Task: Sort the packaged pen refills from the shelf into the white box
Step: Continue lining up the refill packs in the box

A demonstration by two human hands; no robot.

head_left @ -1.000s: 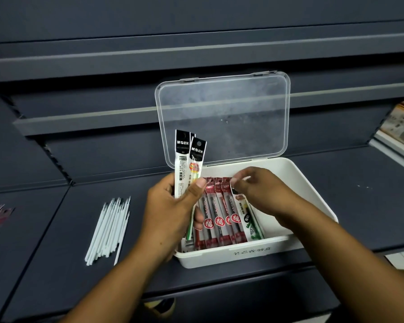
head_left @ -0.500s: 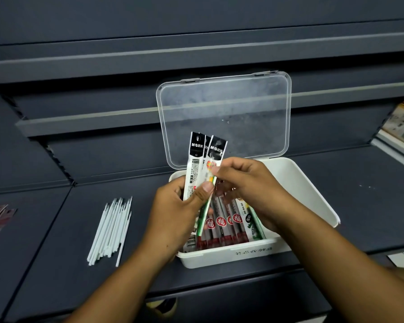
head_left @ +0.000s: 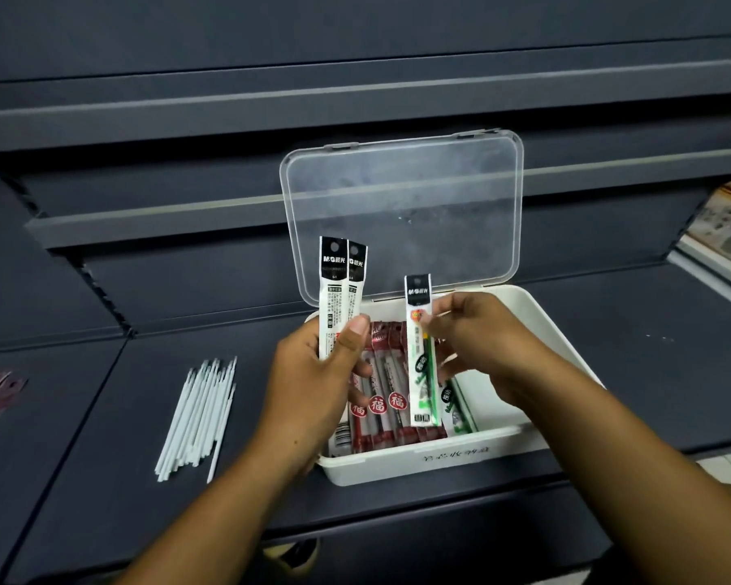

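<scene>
Right hand (head_left: 482, 339) has drawn off one M&G packet (head_left: 421, 365) (green, seemingly).

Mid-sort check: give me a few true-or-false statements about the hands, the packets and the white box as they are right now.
1. The left hand grips two black-topped packets. True.
2. The right hand is empty. False: it pinches a green-printed packet.
3. The clear lid of the white box is closed. False: it stands open.
4. Inside the box lie red packets. True.
5. The loose white refills lie right of the box. False: they lie on the shelf to its left.
</scene>
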